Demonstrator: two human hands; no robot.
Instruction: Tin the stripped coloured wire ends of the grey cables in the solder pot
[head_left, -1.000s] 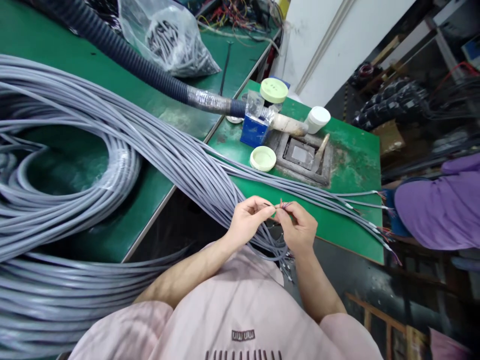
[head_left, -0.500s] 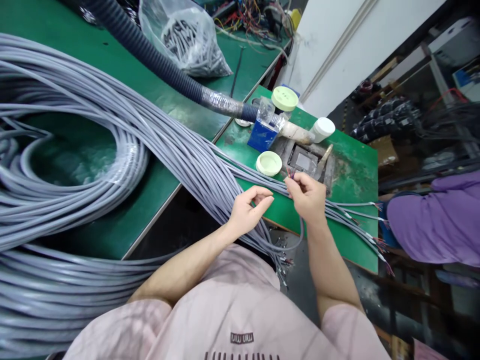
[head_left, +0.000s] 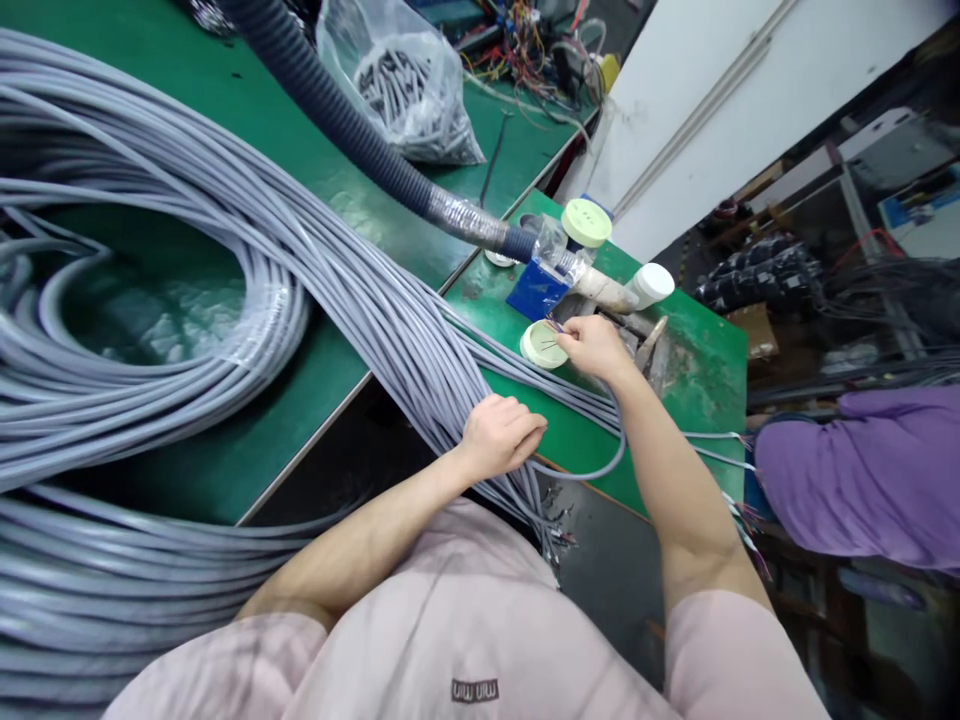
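Observation:
My right hand (head_left: 596, 348) pinches the stripped end of a grey cable (head_left: 616, 455), and its thin coloured wires reach over a shallow pale green dish (head_left: 541, 352). The wire tips appear to be inside the dish's rim. From that hand the cable loops down and back left toward the cable bundle (head_left: 405, 330). My left hand (head_left: 501, 437) is closed, palm down, over the lower end of the bundle. Its curled fingers hide whatever may be in them, and I cannot tell whether it grips a cable.
A blue box (head_left: 537, 290), a taped black hose (head_left: 360, 150), a white jar (head_left: 651, 285) and another pale green container (head_left: 586, 222) stand behind the dish. A plastic bag of cable pieces (head_left: 420, 95) lies farther back. A person in purple (head_left: 862, 480) is at the right.
My right hand has moved forward and left, bringing the wire ends from beside the dish to over it. My left hand has turned palm down and its fingers have closed.

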